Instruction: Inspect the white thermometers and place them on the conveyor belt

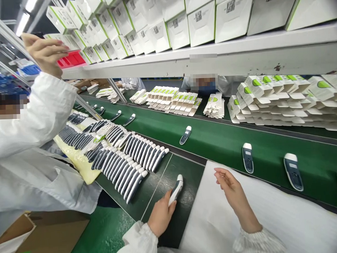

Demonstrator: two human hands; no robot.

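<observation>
My left hand (161,213) is closed around a slim handheld device (176,189) with a white tip and a blue-grey and white body. It holds the device tilted, tip away from me, above the dark green tabletop. Over the white sheet (212,210), my right hand (231,190) hovers with loosely bent fingers and holds nothing. Left of my left hand, several like devices (123,174) lie side by side in rows. Other devices, among them one with its hollow side up (247,158), are spread along the green conveyor belt (213,147).
A co-worker's sleeve (43,108) and raised hand (45,53) are at the left. White boxes (202,24) fill the shelf (166,65) overhead. Open cartons (283,100) stand beyond the belt. A cardboard box (53,230) is at lower left.
</observation>
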